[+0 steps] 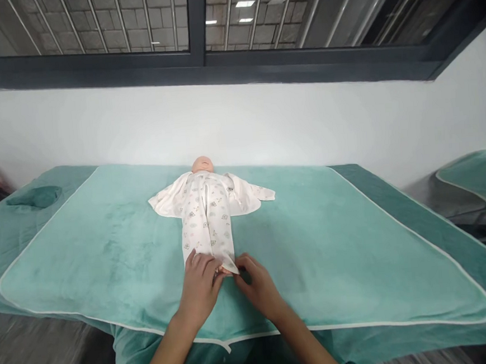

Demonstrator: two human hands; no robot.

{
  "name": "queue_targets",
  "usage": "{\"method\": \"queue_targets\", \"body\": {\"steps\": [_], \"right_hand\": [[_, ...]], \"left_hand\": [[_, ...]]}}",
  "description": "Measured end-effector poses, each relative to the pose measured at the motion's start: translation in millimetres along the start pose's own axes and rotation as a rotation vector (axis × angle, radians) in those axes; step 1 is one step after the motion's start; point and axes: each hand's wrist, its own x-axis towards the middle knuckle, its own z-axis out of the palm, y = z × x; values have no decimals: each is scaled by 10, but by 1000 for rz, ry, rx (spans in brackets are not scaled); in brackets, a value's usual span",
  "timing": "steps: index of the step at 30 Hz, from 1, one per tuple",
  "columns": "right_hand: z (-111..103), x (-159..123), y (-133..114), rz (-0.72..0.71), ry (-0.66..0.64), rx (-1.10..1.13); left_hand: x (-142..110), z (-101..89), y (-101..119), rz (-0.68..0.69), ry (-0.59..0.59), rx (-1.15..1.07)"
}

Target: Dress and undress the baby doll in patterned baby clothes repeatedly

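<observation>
**Both hands at the hem of the doll's printed garment!**

And here we are at the near end of the white garment [206, 224], laid out over the doll on the green blanket [316, 255] that covers the bed [4, 245]! The doll's head [202, 164] pokes out at the far end, close to the white wall [263, 118]. White cloth fans out on both sides, with a printed sleeve [264, 192] reaching out to the right.

Down at the hem, the left hand [202, 280] lies over the left part, fingers bent, thumb drawn in narrow beside a small pinkish bit peeking out. Opposite, the right hand [255, 282] comes in with thumb and forefinger narrow, right at the pointed corner! Whether either is pinched tight on the cloth, I cannot tell.

Over to the left, a dark green pad [36, 197] lies on the bed.
</observation>
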Motion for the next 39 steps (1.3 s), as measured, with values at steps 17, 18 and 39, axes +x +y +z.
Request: {"method": "queue_targets", "body": {"steps": [17,18,39], "right_hand": [[-288,508,556,56,-102,-92],[-227,680,672,26,-41,-182],[189,1417,1174,-183,-95,-259]], "left_hand": [[119,-154,-791,-243,141,-11],[244,-136,-932,-236,129,83],[1104,92,-1554,75,-226,257]]}}
